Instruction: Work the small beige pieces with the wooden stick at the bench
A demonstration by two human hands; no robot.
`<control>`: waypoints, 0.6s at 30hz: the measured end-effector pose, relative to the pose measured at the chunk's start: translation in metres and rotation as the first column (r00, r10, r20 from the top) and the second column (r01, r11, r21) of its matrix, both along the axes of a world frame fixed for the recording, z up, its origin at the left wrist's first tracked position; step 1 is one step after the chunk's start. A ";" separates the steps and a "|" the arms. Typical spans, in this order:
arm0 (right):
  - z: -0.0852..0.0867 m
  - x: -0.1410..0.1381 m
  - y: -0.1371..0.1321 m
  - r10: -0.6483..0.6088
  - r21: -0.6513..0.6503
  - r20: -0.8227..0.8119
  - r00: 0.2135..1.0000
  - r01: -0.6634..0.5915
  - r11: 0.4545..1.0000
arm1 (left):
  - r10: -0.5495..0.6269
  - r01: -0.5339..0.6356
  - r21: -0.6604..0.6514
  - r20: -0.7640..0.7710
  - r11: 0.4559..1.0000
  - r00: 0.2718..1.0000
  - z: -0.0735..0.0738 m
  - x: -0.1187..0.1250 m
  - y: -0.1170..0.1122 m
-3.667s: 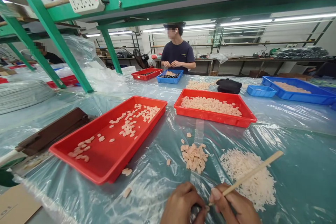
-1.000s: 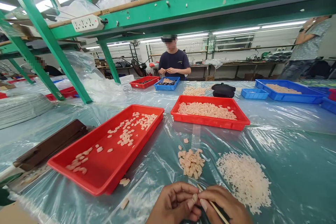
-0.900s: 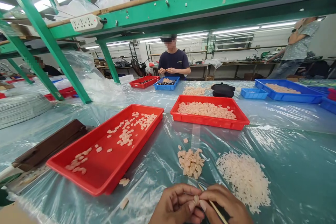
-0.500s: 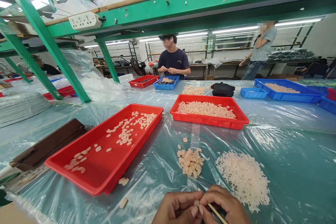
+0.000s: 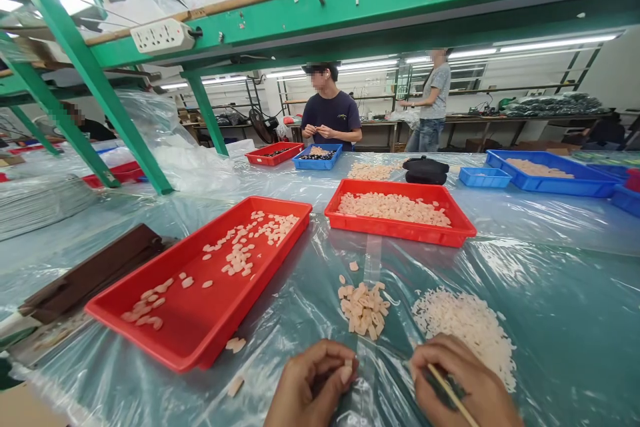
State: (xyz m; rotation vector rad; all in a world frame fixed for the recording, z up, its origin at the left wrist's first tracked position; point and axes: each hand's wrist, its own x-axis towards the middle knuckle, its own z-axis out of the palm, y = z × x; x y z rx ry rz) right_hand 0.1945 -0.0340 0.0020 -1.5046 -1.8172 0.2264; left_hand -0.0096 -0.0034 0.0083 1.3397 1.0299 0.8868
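My left hand (image 5: 313,383) is closed, pinching a small beige piece (image 5: 349,363) between thumb and forefinger. The fingertips hide most of that piece. In my right hand (image 5: 470,367) lies a thin wooden stick (image 5: 454,395), slanting down toward the palm; the fingers are curled round it. Whether the right fingertips also pinch something tiny I cannot tell. Just beyond my hands sits a small heap of beige pieces (image 5: 364,310). A wider pile of small white pieces (image 5: 463,320) spreads beside and partly behind my right hand.
A long red tray (image 5: 195,320) with scattered beige pieces stands at left, a fuller red tray (image 5: 400,230) ahead. Plastic sheeting (image 5: 560,320) covers the table. A green shelf beam (image 5: 380,3) crosses above. A co-worker (image 5: 331,110) works across the table; another person (image 5: 431,100) stands behind.
My hands have moved apart from each other, the left going left and the right going right, nearer the white pile. The person in the background has moved left.
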 end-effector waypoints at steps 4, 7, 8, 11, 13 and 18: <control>0.008 0.029 0.004 -0.140 0.162 0.290 0.947 0.096 0.982 | -0.143 0.220 0.245 -0.296 0.944 0.944 -0.005 0.004 0.000; 0.012 0.043 0.007 -0.306 0.298 0.397 0.865 0.193 0.935 | -0.163 0.369 0.360 -0.489 0.857 0.857 -0.010 0.015 0.000; 0.012 0.045 0.008 -0.344 0.319 0.398 0.850 0.223 0.921 | -0.145 0.390 0.375 -0.538 0.841 0.830 -0.011 0.018 -0.001; 0.010 0.044 0.007 -0.308 0.295 0.303 0.902 0.218 0.930 | -0.109 0.398 0.373 -0.599 0.838 0.793 -0.012 0.022 -0.001; 0.007 0.034 0.005 -0.182 0.192 0.169 0.969 0.149 0.970 | -0.110 0.377 0.356 -0.586 0.855 0.803 -0.012 0.021 -0.002; -0.002 -0.006 -0.004 0.036 -0.063 -0.220 0.975 -0.051 0.997 | -0.071 0.334 0.377 -0.565 0.864 0.822 -0.013 0.017 -0.004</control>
